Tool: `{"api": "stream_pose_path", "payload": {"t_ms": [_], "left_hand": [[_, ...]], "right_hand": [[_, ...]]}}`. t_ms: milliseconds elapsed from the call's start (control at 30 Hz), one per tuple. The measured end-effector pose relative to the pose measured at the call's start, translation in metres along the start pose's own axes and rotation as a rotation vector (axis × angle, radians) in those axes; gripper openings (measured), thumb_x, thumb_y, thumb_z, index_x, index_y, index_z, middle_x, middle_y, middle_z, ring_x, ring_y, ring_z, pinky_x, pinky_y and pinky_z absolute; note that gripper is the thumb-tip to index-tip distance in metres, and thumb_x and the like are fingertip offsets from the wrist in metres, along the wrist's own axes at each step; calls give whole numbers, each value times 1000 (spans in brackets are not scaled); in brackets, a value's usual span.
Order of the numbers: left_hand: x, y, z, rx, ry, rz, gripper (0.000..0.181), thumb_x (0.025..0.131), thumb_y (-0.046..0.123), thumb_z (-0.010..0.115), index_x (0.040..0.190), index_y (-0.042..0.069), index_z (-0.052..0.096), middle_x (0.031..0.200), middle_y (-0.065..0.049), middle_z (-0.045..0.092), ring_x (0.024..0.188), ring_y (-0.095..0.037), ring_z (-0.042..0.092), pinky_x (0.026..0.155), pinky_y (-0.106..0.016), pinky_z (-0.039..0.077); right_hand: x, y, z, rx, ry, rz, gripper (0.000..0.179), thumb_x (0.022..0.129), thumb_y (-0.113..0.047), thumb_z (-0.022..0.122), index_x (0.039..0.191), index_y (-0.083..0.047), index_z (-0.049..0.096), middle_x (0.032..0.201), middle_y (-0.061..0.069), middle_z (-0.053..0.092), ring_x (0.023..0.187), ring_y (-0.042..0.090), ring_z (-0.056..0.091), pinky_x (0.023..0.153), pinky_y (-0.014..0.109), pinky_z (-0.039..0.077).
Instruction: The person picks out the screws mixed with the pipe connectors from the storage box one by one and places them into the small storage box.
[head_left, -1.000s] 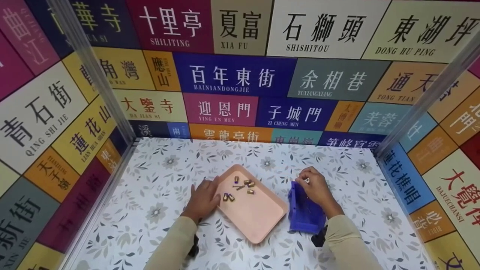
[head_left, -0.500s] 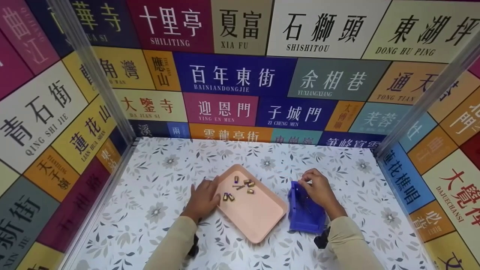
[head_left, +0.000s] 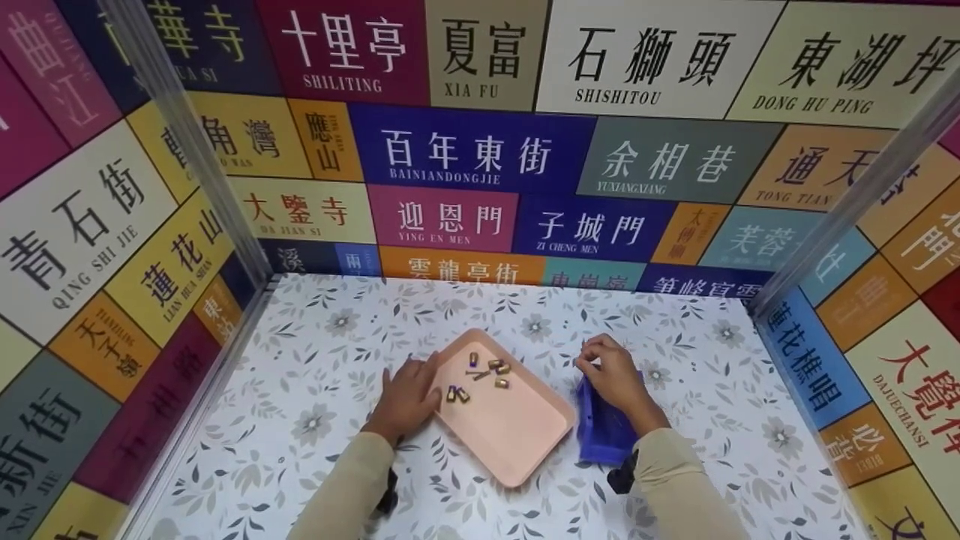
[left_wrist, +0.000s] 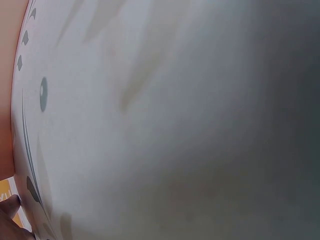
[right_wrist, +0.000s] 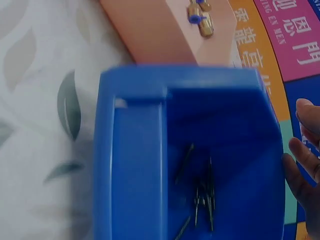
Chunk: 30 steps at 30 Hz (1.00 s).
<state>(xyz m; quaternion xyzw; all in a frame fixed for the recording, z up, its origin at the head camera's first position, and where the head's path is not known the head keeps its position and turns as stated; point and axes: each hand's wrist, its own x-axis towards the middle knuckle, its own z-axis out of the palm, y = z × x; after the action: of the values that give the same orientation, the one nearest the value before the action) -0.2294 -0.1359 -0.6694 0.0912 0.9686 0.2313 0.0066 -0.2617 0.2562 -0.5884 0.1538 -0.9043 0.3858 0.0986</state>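
Observation:
My left hand lies at the left edge of a pink tray, its fingers relaxed against the rim. Inside the tray are several small brass fittings with blue ends, beside thin metal pins. My right hand is over the far end of a blue plastic bin, thumb and forefinger brought together; I cannot tell whether something small is between them. Several thin dark metal pieces lie in the bin in the right wrist view. The left wrist view shows fingertips at its lower left corner.
White leaf-patterned paper covers the table. Panels with coloured place-name signs rise at the back and both sides. The bin stands close to the tray's right corner.
My right hand has moved left over the bin, towards the tray. The left hand, the tray and its contents have stayed in place.

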Motion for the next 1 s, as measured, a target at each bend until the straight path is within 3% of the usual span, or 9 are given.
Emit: {"api": "stream_pose_path", "payload": {"t_ms": [200, 433, 600, 833, 1000], "left_hand": [[0, -3, 2, 24, -14, -5, 71, 101, 50, 40, 165, 34, 15, 160, -1, 42, 155, -26, 30, 124, -69, 8], [1, -1, -1, 17, -20, -16, 71, 100, 50, 41, 165, 32, 17, 160, -3, 42, 154, -26, 31, 125, -68, 8], [0, 1, -1, 12, -21, -26, 71, 101, 50, 42, 165, 33, 17, 161, -2, 41, 154, -26, 30, 125, -67, 7], [2, -1, -1, 19, -31, -35, 71, 101, 51, 40, 165, 35, 15, 163, -1, 38, 156, -26, 26, 126, -66, 6], [2, -2, -2, 27, -26, -17, 71, 101, 50, 41, 165, 32, 16, 160, -2, 42, 154, -27, 30, 124, -68, 8]], "right_hand": [[14, -25, 30, 32, -19, -84, 16, 91, -9, 76, 78, -13, 67, 101, 3, 63, 88, 18, 63, 66, 26, 52], [35, -49, 63, 27, -81, -156, 10, 92, -12, 75, 84, -12, 70, 100, 3, 62, 90, 18, 64, 69, 31, 56], [46, -56, 85, 11, -144, -144, 6, 91, -11, 76, 87, -10, 72, 102, 2, 62, 92, 18, 63, 73, 32, 57], [56, -59, 116, 92, -225, -118, 6, 92, -14, 75, 89, -12, 71, 100, 1, 62, 87, 14, 61, 72, 29, 56], [59, -59, 133, 23, -260, -127, 9, 93, -19, 75, 89, -12, 74, 100, 0, 61, 93, 17, 59, 81, 34, 54]]}}
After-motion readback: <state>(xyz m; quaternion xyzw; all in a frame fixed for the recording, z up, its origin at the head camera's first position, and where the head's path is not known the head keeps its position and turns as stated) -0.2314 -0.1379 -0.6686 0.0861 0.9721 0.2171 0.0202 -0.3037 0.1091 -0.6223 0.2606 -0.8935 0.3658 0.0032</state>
